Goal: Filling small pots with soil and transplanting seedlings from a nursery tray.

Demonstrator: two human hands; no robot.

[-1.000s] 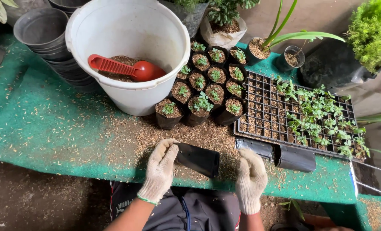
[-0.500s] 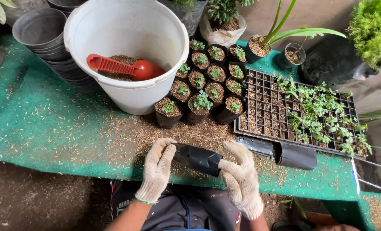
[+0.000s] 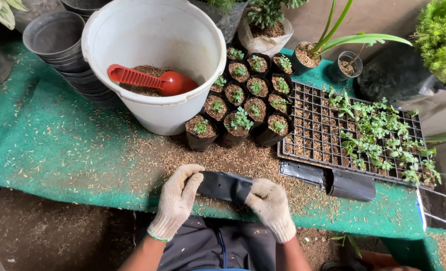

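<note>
Gloved left hand (image 3: 176,199) and right hand (image 3: 271,206) each grip one end of a black plastic nursery bag (image 3: 224,186), held just above the near edge of the green table (image 3: 57,145). White bucket (image 3: 155,65) with red scoop (image 3: 150,81) stands behind, filled seedling bags (image 3: 243,100) beside it, seedling tray (image 3: 353,130) to the right.

gloved hands (image 3: 223,200) gripping black bag (image 3: 225,186), white bucket (image 3: 155,108)

Green-matted table (image 3: 57,150), white bucket (image 3: 152,108), bagged seedlings (image 3: 243,95), seedling tray (image 3: 313,135), scattered husks (image 3: 223,158)
</note>
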